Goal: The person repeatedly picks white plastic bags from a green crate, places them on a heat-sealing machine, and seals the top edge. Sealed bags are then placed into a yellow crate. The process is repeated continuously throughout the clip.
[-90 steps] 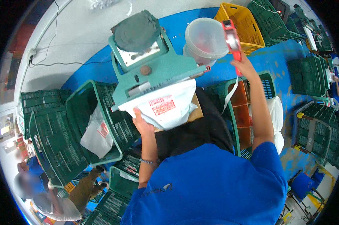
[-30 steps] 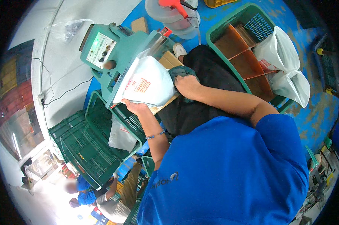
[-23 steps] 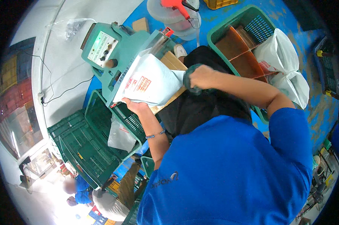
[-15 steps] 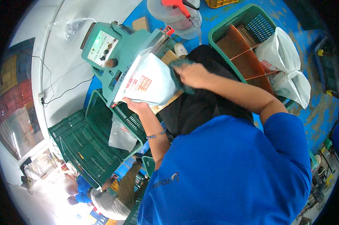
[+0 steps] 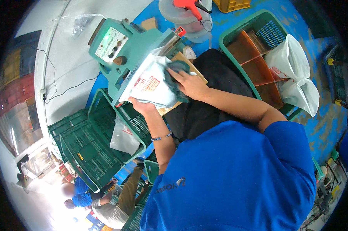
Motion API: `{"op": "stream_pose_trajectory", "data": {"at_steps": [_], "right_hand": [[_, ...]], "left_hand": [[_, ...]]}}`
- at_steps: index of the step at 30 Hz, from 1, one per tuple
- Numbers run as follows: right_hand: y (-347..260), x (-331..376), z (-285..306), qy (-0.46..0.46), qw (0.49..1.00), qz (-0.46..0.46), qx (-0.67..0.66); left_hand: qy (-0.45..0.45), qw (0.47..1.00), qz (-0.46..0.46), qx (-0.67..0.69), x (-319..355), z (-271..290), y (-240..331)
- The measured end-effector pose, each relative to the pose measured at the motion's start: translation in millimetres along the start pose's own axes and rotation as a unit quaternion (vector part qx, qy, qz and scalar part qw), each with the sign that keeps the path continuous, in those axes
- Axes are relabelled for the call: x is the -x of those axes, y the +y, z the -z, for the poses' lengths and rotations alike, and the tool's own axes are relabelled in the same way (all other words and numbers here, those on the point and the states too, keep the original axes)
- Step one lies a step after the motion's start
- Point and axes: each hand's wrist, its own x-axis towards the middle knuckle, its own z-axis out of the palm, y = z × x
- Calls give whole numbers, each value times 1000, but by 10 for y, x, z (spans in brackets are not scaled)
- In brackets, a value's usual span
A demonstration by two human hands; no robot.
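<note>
The white bag [image 5: 149, 84], printed in red, lies along the front edge of the green sealing machine [image 5: 143, 43], its body bulging over a tan board [image 5: 196, 70]. Its skin looks thin, smooth and probably slippery, so it should crease easily; the rounded middle suggests a filling with some weight, though what is inside and how fragile it is cannot be told. The flat edge by the machine seems good for steadying, while the full body would be better carried from beneath. The left hand [image 5: 143, 107] grasps the bag's near corner, thumb on top, other fingers largely hidden. The right hand [image 5: 192, 85] lies over a dark green cloth [image 5: 180, 66] against the bag's right side; whether it clutches the cloth or only presses it, I cannot tell. Farther right, two white bags [image 5: 293, 61] rest at the side of a green crate [image 5: 241, 70] with orange dividers.
</note>
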Motion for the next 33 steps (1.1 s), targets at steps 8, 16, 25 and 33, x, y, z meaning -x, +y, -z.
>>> {"op": "stream_pose_trajectory", "data": {"at_steps": [8, 16, 25, 33], "right_hand": [[73, -104, 157, 113, 989, 21, 91], [350, 139, 165, -72, 974, 13, 216], [-462, -1413, 1364, 347, 934, 84, 25], [-1861, -3471, 643, 247, 919, 283, 124]], "left_hand": [[-13, 1000, -11, 4, -168, 88, 33], [1, 1000, -13, -4, -106, 94, 84], [63, 997, -43, 22, 6, 35, 480], [114, 992, -32, 49, 20, 124, 855]]}}
